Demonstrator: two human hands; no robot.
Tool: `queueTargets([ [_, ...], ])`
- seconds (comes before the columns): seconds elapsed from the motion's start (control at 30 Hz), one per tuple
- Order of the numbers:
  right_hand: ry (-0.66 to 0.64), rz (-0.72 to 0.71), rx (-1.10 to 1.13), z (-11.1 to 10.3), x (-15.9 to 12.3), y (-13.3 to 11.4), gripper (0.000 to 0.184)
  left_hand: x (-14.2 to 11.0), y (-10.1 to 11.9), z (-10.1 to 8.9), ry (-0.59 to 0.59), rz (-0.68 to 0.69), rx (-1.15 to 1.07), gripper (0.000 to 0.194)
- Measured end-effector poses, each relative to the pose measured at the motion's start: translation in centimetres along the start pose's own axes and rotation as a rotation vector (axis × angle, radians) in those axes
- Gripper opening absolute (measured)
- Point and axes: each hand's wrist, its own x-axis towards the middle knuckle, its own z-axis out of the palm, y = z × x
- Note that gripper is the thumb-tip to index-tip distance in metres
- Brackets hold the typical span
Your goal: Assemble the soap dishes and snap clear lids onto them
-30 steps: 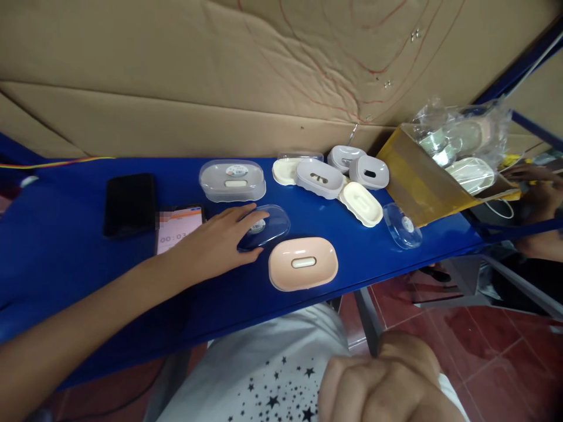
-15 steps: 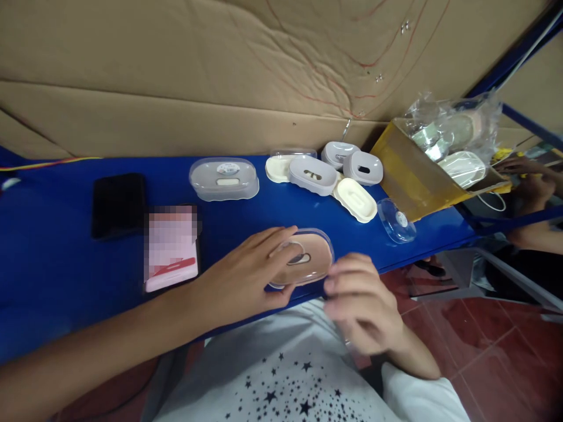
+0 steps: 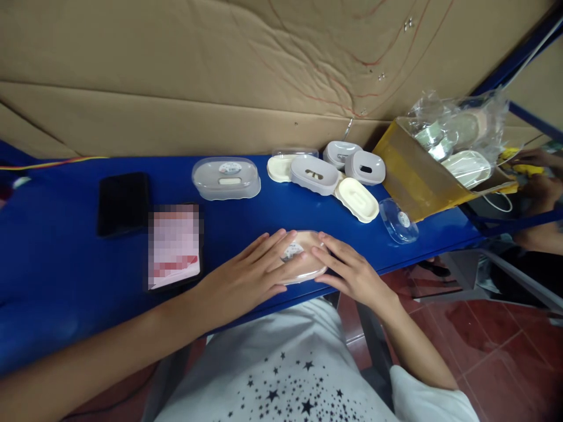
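Note:
A pink oval soap box (image 3: 303, 272) with a clear lid lies near the front edge of the blue table. On the lid is a round printed sticker (image 3: 292, 252), partly covered by fingers. My left hand (image 3: 259, 264) holds the box's left side, fingers spread over the lid and thumb at the near edge. From the right, my right hand (image 3: 352, 266) grips the other end, fingertips on the lid and thumb low at the near side. Both hands hide the ends of the box.
Behind stand a lidded grey soap box (image 3: 226, 179), several grey bases (image 3: 365, 167), cream trays (image 3: 357, 199) and a loose clear lid (image 3: 398, 220). A carton (image 3: 409, 181) holds bagged parts. Left lie a phone (image 3: 176, 246) and a black object (image 3: 123, 202). Another person's arm (image 3: 543, 193) shows far right.
My right hand, blurred and beside the box before, has moved left and now rests on its right end. My left hand stays on it. The sticker now shows on the lid between fingers.

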Motion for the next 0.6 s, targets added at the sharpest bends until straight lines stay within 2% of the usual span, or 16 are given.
queueTargets([
  [0.17, -0.032, -0.031, -0.042, 0.9, 2.2, 0.0, 0.087, -0.9, -1.5, -0.2, 0.025, -0.039, -0.023, 0.068],
  [0.27, -0.090, -0.033, -0.111, 0.4, 3.7, 1.2, 0.083, -1.1, -3.2, -0.8, 0.041, -0.093, -0.029, 0.061],
  [0.33, -0.069, 0.063, -0.216, -0.6, 4.1, 2.9, 0.077, -1.1, -4.5, -1.1, 0.046, -0.145, -0.033, 0.056],
  [0.47, 0.071, 0.398, -0.485, -2.7, 3.2, 7.0, 0.056, -0.7, -7.0, -1.0, 0.077, -0.249, 0.002, 0.053],
  [0.53, 0.069, 0.460, -0.547, -3.1, 2.2, 8.1, 0.041, -0.4, -7.6, -1.0, 0.104, -0.315, 0.043, 0.054],
  [0.6, 0.053, 0.439, -0.560, -2.9, 1.2, 7.8, 0.031, -0.1, -7.7, -1.1, 0.115, -0.369, 0.091, 0.053],
])
